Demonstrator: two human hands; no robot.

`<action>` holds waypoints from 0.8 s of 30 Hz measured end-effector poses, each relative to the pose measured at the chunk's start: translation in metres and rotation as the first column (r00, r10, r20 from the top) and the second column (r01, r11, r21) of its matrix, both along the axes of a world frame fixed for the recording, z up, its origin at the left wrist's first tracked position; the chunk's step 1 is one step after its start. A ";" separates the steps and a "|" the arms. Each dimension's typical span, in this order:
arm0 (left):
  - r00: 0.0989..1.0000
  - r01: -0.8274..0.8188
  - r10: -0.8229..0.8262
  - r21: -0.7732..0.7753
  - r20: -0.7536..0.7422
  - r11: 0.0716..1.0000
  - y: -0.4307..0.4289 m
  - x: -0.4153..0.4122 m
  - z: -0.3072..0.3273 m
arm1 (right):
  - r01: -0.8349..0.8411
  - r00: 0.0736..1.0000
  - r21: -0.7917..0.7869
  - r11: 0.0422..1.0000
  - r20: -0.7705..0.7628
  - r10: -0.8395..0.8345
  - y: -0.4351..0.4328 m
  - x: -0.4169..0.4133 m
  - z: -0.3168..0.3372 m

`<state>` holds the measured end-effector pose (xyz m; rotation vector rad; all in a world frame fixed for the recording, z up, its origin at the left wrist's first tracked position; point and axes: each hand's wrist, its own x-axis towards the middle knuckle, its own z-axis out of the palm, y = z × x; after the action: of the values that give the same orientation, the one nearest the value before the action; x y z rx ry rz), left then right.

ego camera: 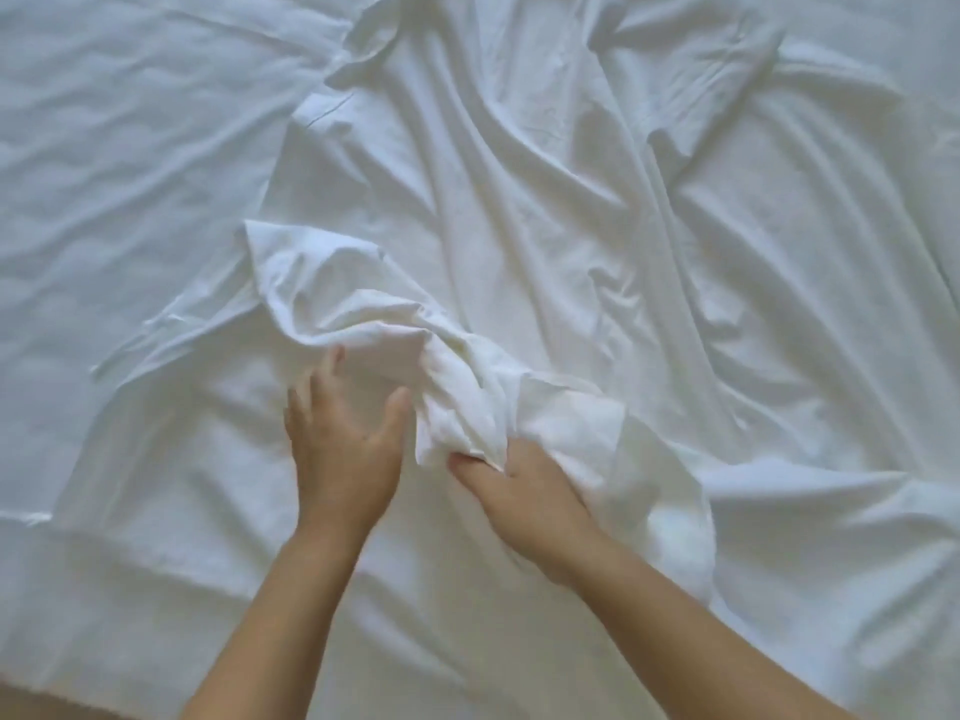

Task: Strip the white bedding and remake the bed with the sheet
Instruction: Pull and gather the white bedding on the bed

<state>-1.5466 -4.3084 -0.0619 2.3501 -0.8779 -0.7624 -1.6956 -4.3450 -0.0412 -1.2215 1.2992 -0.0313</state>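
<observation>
A loose white sheet (545,200) lies crumpled over the bed, with long folds running toward the far side. A bunched-up part of it (363,314) rises in the middle foreground. My right hand (524,485) grips this bunch from below, its fingers buried in the cloth. My left hand (343,433) is beside it on the left, fingers straight and spread, touching the raised fold. At the left the quilted mattress cover (104,148) lies bare.
The bed's near edge (78,683) runs along the bottom left, with a strip of brownish floor (31,706) below it. White fabric fills the rest of the view.
</observation>
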 end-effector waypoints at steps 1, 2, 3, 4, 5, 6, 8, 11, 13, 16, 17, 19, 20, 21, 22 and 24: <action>0.942 -0.153 0.177 0.104 -0.284 0.983 0.026 -0.013 0.007 | 0.225 0.971 0.089 0.970 0.065 -0.231 0.025 0.010 0.001; 0.768 -0.189 0.296 0.240 -0.568 0.952 0.050 -0.027 0.015 | 0.388 0.907 0.210 0.897 0.083 -0.412 0.049 0.019 0.003; 0.531 -0.174 0.365 0.323 -0.765 0.930 0.072 -0.039 0.023 | 0.467 0.859 0.301 0.832 0.070 -0.508 0.072 0.026 0.005; 0.358 -0.198 0.405 0.355 -0.841 0.914 0.093 -0.047 0.029 | 0.483 0.846 0.341 0.806 0.056 -0.531 0.092 0.030 0.007; 0.284 -0.260 0.429 0.362 -0.857 0.895 0.110 -0.052 0.034 | 0.456 0.860 0.352 0.818 0.060 -0.506 0.108 0.030 0.010; 0.290 -0.322 0.456 0.363 -0.841 0.874 0.125 -0.055 0.036 | 0.402 0.889 0.347 0.847 0.074 -0.452 0.120 0.027 0.014; 0.450 -0.402 0.516 0.350 -0.729 0.846 0.152 -0.058 0.038 | 0.225 0.960 0.251 0.941 0.110 -0.258 0.138 0.015 0.019; 0.691 -0.463 0.511 0.230 -0.511 0.856 0.189 -0.060 0.048 | -0.056 0.997 -0.030 0.998 0.050 0.057 0.155 -0.002 0.031; 0.666 -0.582 0.573 0.147 -0.478 0.800 0.216 -0.056 0.062 | -0.141 0.989 -0.064 0.988 0.031 0.143 0.170 -0.006 0.042; 0.552 -0.672 0.619 0.142 -0.558 0.727 0.263 -0.041 0.084 | -0.029 0.991 0.299 0.954 0.133 -0.011 0.210 -0.004 0.060; 0.556 -0.651 0.602 0.150 -0.572 0.744 0.278 -0.037 0.092 | 0.001 0.986 0.402 0.916 0.155 -0.069 0.227 0.001 0.066; 0.608 -0.600 0.531 0.097 -0.590 0.794 0.308 -0.028 0.105 | 0.008 0.973 0.497 0.868 0.196 -0.121 0.266 0.014 0.074; 0.641 -0.563 0.472 0.047 -0.606 0.825 0.322 -0.022 0.110 | 0.006 0.967 0.520 0.854 0.215 -0.138 0.285 0.024 0.076; 0.660 -0.519 0.410 0.011 -0.630 0.854 0.335 -0.017 0.115 | 0.008 0.964 0.528 0.849 0.221 -0.146 0.302 0.033 0.077; 0.675 -0.471 0.362 0.003 -0.643 0.882 0.347 -0.010 0.118 | 0.006 0.966 0.513 0.858 0.219 -0.138 0.315 0.043 0.078; 0.714 -0.397 0.351 0.063 -0.605 0.916 0.366 0.003 0.120 | -0.006 0.969 0.468 0.884 0.219 -0.110 0.330 0.060 0.078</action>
<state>-1.5439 -3.9421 0.0579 1.9169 -0.1308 -1.1813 -1.6358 -4.0153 0.0369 -0.7416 1.0463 0.0890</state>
